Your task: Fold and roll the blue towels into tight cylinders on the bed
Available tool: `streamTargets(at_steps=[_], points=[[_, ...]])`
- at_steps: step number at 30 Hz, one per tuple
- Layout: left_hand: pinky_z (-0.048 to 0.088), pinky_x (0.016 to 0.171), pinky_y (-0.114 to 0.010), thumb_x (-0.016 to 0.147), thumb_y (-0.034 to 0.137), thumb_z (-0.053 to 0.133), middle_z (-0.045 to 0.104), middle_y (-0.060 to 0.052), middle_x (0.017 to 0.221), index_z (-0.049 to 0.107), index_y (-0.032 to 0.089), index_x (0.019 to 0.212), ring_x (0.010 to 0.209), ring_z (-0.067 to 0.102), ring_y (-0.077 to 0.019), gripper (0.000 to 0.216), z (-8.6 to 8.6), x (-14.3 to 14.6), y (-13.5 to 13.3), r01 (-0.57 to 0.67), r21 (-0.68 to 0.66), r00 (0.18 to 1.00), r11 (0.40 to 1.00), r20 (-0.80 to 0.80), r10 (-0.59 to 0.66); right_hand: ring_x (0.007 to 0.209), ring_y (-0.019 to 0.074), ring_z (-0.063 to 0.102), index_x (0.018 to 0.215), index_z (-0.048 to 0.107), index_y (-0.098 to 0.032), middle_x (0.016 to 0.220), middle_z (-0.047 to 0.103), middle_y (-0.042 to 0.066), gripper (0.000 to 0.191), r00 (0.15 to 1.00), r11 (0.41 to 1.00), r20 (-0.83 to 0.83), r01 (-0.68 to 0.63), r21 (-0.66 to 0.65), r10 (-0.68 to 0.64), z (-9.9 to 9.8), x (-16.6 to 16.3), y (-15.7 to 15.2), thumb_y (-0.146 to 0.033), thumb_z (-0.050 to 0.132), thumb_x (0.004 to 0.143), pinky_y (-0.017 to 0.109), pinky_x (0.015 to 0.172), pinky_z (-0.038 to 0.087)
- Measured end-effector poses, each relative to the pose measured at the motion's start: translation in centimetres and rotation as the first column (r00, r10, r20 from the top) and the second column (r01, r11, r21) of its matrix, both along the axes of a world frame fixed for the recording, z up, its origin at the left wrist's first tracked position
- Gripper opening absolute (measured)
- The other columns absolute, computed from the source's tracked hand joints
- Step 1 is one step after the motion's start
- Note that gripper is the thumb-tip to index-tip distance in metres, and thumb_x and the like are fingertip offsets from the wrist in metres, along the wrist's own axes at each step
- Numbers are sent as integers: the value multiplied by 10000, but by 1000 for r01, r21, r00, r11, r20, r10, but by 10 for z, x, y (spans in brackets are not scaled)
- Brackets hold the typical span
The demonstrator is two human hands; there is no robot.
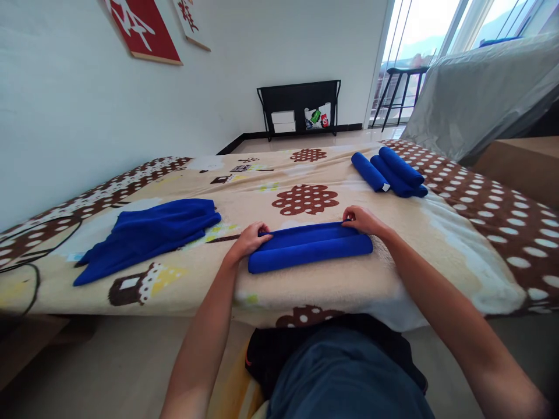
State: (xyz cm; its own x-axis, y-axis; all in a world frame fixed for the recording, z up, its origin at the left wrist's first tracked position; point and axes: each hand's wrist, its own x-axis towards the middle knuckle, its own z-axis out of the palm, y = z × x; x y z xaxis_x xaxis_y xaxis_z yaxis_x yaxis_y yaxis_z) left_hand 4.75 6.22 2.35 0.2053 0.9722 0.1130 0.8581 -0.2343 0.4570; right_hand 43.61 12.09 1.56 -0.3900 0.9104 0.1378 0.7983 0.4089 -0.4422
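Left hand: I see my left hand (pixel 250 238) closed on the left end of the long towel (pixel 310 247), fingers curled over its edge.
Right hand: my right hand (pixel 362 221) is pinched on the top fold at the right end.
Long towel: blue, folded narrow, lying crosswise on the blanket (pixel 332 285) near the bed's front edge, between both hands.
Loose towel: the loose towel (pixel 148 233) lies rumpled to the left, well apart.
Rolled towels: the rolled towels (pixel 391 170) lie far right, touching.
Shelf: the black shelf (pixel 301 107) stands against the far wall.
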Motion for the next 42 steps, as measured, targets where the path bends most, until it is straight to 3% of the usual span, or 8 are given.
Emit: streamTargets(at_steps=[8,13,16,20,28,32,36,42], points=[[492,817,-329,798,286,620,684,-57,906,607,181,884,902,641,-216,137,-6,-6,-2,-128,51,991,991,-34,130,744,153,601,917,664,-147,834,678,35,176,996,999,-80,33,32,-30,-6,3,3,-229,687,763,262,708,469],[407,1009,-500,813,203,592,685,-145,1106,657,165,1057,1144,602,-323,256,9,12,-16,-260,157,955,953,-105,278,966,237,647,1080,686,-143,1089,680,124,282,991,983,-75,123,135,-113,7,-1,-9,-204,646,808,386,921,486],[310,1138,-472,889,233,511,582,-137,1394,590,188,1296,1338,494,-282,417,16,51,-22,-59,190,986,980,-141,86,1206,246,594,1254,652,-212,1321,627,92,368,992,985,-34,-120,127,125,13,-31,-26,-328,580,912,399,1086,421],[267,1195,-353,988,429,359,403,-73,1582,463,214,1466,1480,334,-195,534,12,90,-19,274,-117,937,954,-191,-293,1426,228,420,1464,508,-216,1532,451,46,566,895,896,81,-429,-109,439,10,-69,-38,-527,394,1005,385,1202,326],[177,1204,-538,1021,469,191,296,-66,1621,326,252,1552,1523,231,-248,589,-2,-4,-34,72,-233,949,970,-284,-139,1470,271,340,1497,473,-256,1552,399,40,607,961,961,100,-247,-125,260,-7,21,-25,-578,330,1002,505,1227,272],[239,1182,-528,1034,442,249,442,-98,1551,465,236,1470,1472,350,-259,529,8,-19,-67,32,39,953,999,-303,-18,1466,277,347,1491,475,-247,1550,409,68,582,986,991,97,-133,-32,135,-3,45,-47,-536,287,1021,536,1195,292],[287,1153,-477,1002,290,395,517,-100,1489,545,234,1372,1407,428,-252,403,22,4,-118,204,391,942,898,-328,-72,1351,255,501,1392,570,-268,1425,570,72,476,986,962,69,-161,220,149,11,43,-91,-489,346,1034,490,1120,366],[389,1024,-446,888,155,521,623,-120,1301,538,203,1314,1213,561,-281,430,8,18,-147,240,378,916,894,-393,-79,1194,245,592,1291,628,-250,1276,653,65,355,959,893,174,-273,358,223,4,42,-120,-288,563,944,452,1014,418]])
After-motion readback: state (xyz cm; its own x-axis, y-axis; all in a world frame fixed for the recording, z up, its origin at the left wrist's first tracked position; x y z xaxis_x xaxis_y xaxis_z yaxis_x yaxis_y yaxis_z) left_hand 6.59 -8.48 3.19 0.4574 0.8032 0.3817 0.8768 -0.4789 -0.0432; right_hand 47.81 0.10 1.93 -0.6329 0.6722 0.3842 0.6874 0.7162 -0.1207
